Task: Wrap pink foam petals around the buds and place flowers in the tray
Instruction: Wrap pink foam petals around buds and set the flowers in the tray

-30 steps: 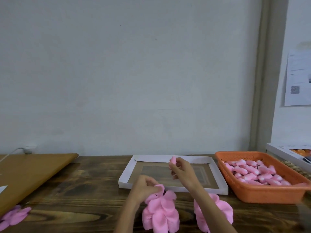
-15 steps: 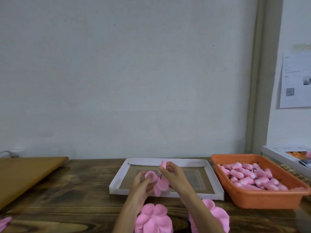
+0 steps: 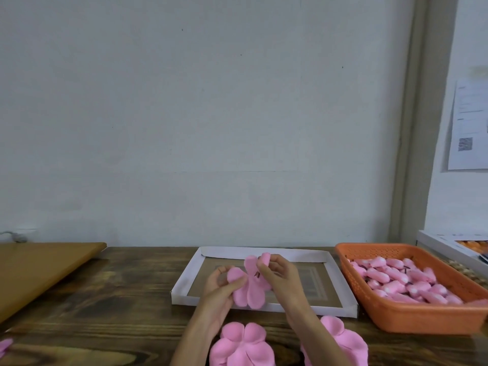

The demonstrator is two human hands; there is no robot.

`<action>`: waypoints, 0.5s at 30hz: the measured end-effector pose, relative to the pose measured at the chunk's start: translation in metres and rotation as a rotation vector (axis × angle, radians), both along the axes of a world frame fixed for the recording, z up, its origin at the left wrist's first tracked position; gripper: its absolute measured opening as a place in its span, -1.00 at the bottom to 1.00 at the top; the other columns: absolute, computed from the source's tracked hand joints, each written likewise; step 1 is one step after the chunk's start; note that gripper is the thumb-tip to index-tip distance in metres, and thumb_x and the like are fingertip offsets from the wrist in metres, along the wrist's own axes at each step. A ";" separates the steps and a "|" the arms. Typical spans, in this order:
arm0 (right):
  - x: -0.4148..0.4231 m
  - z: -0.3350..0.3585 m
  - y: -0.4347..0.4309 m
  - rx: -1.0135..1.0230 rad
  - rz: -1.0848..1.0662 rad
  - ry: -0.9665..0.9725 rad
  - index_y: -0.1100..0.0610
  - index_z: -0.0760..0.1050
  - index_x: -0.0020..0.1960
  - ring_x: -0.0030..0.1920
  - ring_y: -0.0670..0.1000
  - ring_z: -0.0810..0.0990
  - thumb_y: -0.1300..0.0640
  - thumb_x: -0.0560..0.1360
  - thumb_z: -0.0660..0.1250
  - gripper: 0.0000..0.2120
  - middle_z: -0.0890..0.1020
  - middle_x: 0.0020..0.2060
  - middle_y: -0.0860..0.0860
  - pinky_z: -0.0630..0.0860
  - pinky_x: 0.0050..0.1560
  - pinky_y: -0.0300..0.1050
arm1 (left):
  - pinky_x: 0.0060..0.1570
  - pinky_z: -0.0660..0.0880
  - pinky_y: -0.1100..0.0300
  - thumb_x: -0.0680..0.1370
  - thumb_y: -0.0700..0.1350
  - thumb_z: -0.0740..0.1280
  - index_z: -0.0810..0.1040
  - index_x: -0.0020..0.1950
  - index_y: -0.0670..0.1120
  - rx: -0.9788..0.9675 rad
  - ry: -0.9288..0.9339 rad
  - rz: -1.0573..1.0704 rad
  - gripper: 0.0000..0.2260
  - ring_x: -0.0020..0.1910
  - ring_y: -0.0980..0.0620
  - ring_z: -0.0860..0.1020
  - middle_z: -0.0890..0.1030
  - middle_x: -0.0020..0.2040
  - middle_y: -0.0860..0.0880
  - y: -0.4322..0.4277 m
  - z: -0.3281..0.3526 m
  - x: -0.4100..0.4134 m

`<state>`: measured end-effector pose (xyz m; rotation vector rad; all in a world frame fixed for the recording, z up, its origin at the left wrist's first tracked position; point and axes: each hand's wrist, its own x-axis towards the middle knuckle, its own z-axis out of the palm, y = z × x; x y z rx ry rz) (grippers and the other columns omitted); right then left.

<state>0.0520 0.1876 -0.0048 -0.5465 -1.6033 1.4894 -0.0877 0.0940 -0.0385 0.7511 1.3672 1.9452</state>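
R hand (image 3: 281, 273) fingers pinch bud (image 3: 264, 258), tip up, just right of petals (image 3: 249, 289) gripped in L hand (image 3: 219, 287), above tray (image 3: 184, 282).

Plain grey wall (image 3: 211, 114); dark wooden table (image 3: 118, 313).

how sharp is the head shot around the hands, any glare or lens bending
Head view: light is soft and even, no hard glare on the table; the left hand, right hand and foam petals between them look slightly smeared; the buds in the orange basket are soft; the wide lens tilts the wall trim at right.
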 end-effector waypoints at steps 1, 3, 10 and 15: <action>0.000 0.000 0.000 -0.004 0.002 0.007 0.29 0.63 0.05 -0.13 0.01 0.70 0.22 0.60 0.43 -0.88 0.74 -0.09 0.19 0.59 -0.16 -0.16 | 0.00 0.66 -0.09 0.35 -0.21 0.67 0.57 0.20 -0.24 0.009 -0.012 -0.007 -0.51 0.11 -0.28 0.69 0.71 0.10 -0.27 -0.001 0.001 0.001; 0.001 -0.002 0.000 -0.019 0.019 0.022 0.30 0.63 0.06 -0.12 0.03 0.70 0.25 0.60 0.42 -0.89 0.74 -0.09 0.21 0.60 -0.13 -0.12 | 0.03 0.66 -0.08 0.42 -0.31 0.59 0.58 0.25 -0.26 -0.014 -0.035 -0.011 -0.57 0.17 -0.32 0.67 0.69 0.15 -0.30 -0.001 0.001 0.003; 0.004 -0.008 -0.001 0.025 0.056 0.025 0.23 0.66 0.02 -0.10 0.00 0.72 0.20 0.61 0.42 -0.90 0.76 -0.11 0.13 0.61 -0.09 -0.13 | 0.07 0.67 -0.03 0.34 -0.22 0.65 0.67 0.21 -0.20 -0.076 0.056 -0.025 -0.54 0.11 -0.24 0.71 0.73 0.08 -0.25 -0.013 0.007 0.011; 0.004 -0.008 0.000 0.164 0.019 0.041 0.18 0.67 -0.05 -0.06 0.06 0.72 0.20 0.60 0.43 -0.92 0.76 -0.14 0.06 0.60 -0.03 -0.21 | 0.24 0.58 -0.29 0.50 -0.22 0.56 0.67 0.13 -0.25 -0.153 0.040 0.112 -0.76 0.15 -0.29 0.66 0.70 0.10 -0.28 -0.020 0.014 0.020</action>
